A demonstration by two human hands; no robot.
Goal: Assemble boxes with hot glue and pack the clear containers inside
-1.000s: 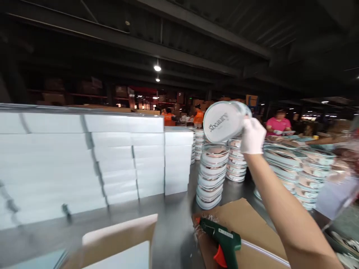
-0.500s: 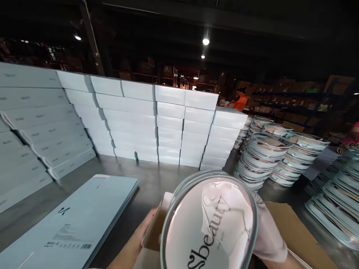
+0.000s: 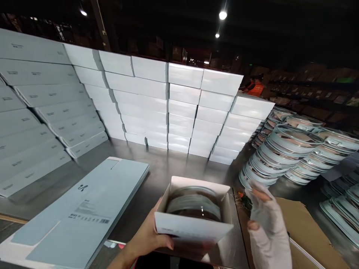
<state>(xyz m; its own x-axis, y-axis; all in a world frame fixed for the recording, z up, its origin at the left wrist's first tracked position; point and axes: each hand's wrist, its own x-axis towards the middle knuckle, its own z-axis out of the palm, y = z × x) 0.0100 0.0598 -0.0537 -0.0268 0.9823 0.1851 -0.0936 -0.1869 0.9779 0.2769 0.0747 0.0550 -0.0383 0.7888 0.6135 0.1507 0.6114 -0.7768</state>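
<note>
My left hand [image 3: 148, 236] grips the near left corner of an open white box [image 3: 193, 228] held over the metal table [image 3: 157, 175]. Inside the box lies a round clear-lidded container [image 3: 193, 203], seen from above. My right hand [image 3: 266, 228], in a white fingerless glove, hovers just right of the box with its fingers spread and nothing in it.
Stacks of white boxes [image 3: 168, 108] form a wall at the back and left. Flat pale-blue box blanks [image 3: 81, 209] lie at the near left. Piles of round containers [image 3: 283, 153] stand at the right, brown cardboard [image 3: 305, 231] beneath my right hand. A person in orange [image 3: 256, 87] works far back.
The round container went from my right hand down into the white box. My right hand let go and drew off to the right, and my view tilted down.
</note>
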